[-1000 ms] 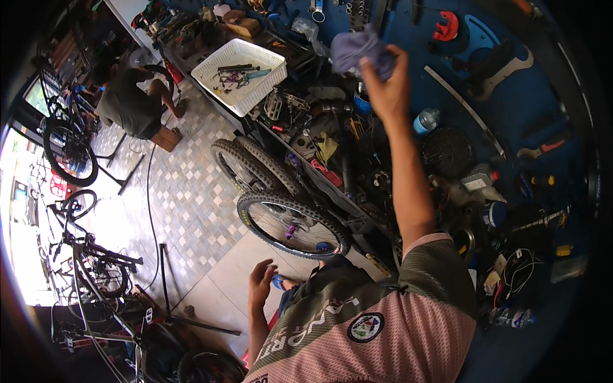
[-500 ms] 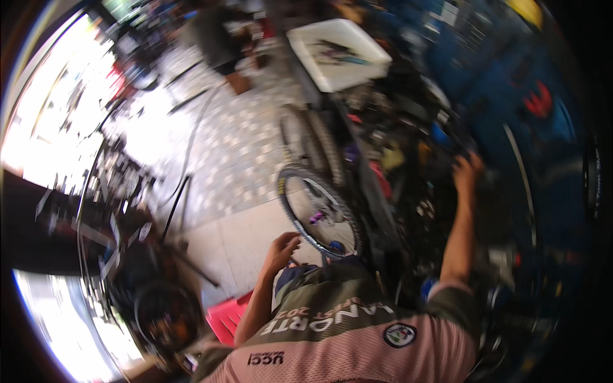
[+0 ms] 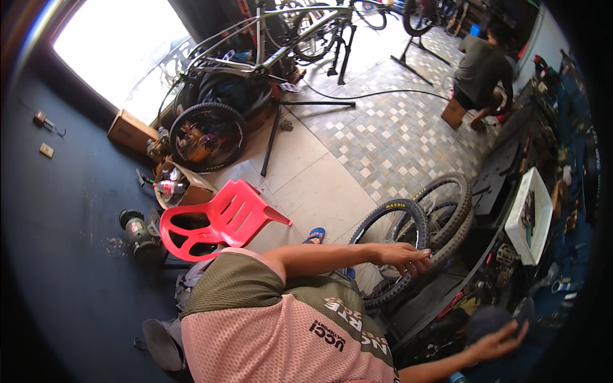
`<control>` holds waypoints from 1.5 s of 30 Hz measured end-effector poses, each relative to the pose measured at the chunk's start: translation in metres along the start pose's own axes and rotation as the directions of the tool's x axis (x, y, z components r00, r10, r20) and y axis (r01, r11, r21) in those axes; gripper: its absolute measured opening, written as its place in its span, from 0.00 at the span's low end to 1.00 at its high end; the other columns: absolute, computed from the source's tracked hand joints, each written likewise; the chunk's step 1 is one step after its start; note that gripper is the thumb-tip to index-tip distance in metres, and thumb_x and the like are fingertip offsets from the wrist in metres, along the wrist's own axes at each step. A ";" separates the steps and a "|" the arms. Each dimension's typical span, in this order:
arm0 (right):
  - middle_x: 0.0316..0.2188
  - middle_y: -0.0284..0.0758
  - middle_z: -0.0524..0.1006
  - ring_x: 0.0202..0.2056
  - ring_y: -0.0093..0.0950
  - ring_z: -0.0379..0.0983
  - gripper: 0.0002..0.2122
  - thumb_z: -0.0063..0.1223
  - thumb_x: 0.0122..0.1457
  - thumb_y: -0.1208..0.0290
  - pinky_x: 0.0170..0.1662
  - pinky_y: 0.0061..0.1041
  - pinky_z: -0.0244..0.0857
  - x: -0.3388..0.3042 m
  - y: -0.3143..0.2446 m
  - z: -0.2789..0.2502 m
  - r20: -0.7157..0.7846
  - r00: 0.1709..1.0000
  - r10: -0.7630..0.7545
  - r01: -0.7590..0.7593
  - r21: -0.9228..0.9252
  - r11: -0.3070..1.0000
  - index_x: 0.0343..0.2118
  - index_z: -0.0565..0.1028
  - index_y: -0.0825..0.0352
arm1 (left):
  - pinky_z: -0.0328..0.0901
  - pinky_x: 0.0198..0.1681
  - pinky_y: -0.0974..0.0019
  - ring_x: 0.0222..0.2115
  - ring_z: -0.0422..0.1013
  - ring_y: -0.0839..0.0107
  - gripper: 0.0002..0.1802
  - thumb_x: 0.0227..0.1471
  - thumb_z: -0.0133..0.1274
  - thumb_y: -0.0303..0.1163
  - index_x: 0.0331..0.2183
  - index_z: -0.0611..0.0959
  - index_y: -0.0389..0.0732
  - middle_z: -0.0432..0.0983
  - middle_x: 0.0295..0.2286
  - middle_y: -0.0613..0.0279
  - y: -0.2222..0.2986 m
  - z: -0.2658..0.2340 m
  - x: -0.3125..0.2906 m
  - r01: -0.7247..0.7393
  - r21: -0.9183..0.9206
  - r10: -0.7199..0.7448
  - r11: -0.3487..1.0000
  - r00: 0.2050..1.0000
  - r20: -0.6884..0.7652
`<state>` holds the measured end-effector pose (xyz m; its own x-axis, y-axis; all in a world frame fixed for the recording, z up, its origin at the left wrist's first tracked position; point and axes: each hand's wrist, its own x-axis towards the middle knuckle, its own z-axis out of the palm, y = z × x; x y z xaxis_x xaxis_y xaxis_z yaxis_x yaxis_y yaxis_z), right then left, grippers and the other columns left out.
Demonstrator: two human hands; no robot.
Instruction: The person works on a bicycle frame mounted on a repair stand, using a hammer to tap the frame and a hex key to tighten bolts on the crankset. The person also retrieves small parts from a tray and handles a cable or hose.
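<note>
Your left hand [image 3: 403, 256] rests on the tyre of the nearer bicycle wheel [image 3: 388, 250], fingers spread loosely over the tread rather than clamped round it, which looks like a steadying touch to keep the upright wheel from rolling. That wheel stands on the floor [image 3: 319, 172], leaning against a second wheel [image 3: 448, 205] just behind it, and both lean on the edge of the table [image 3: 495, 185] at your right; propped that way they stay upright and within arm's reach. Your right hand [image 3: 497, 341] reaches low toward the cluttered front of the table, fingers apart, touching a dark rounded thing [image 3: 488, 319]; it is too blurred for me to tell what it is or whether you grip it. A white tray [image 3: 531, 220] of small parts lies on the table beyond the wheels, handy to the work. Behind you to the left stands a red plastic chair [image 3: 217, 220], close enough to sit back on. Farther off, another person [image 3: 482, 70] crouches on the patterned tiles, and a bicycle [image 3: 281, 32] is held up on a stand near the bright doorway.
</note>
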<state>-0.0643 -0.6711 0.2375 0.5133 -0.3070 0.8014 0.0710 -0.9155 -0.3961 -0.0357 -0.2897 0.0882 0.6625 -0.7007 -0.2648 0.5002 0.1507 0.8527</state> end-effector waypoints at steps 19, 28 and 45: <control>0.33 0.41 0.81 0.36 0.41 0.78 0.12 0.62 0.67 0.62 0.42 0.36 0.71 -0.030 -0.015 0.065 0.054 0.988 0.147 -0.144 -0.047 0.988 0.37 0.82 0.68 | 0.64 0.63 0.49 0.60 0.70 0.51 0.46 0.65 0.44 0.67 0.54 0.81 0.28 0.71 0.60 0.41 -0.008 -0.013 -0.052 -0.123 -0.106 0.140 0.987 0.975 0.171; 0.43 0.37 0.78 0.43 0.41 0.79 0.12 0.64 0.64 0.59 0.43 0.41 0.72 -0.041 0.089 -0.056 -0.191 0.949 0.252 -0.315 -0.486 0.815 0.44 0.80 0.60 | 0.70 0.54 0.55 0.51 0.76 0.57 0.31 0.68 0.50 0.53 0.52 0.80 0.33 0.80 0.51 0.48 -0.019 -0.052 -0.059 0.123 -0.089 -0.137 0.988 0.976 -0.169; 0.64 0.45 0.69 0.56 0.39 0.74 0.45 0.67 0.56 0.40 0.54 0.39 0.74 -0.022 0.056 0.237 0.731 0.283 0.621 -0.874 0.463 -0.146 0.70 0.62 0.61 | 0.72 0.48 0.61 0.46 0.79 0.62 0.24 0.69 0.51 0.48 0.50 0.81 0.35 0.81 0.48 0.51 0.004 -0.001 -0.029 0.084 0.061 -0.062 0.995 0.954 -0.295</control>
<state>0.1307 -0.6541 0.0914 0.8142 -0.4657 -0.3467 -0.0634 0.5222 -0.8505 -0.0516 -0.2680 0.0989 0.7650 -0.4718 -0.4383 0.5189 0.0484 0.8535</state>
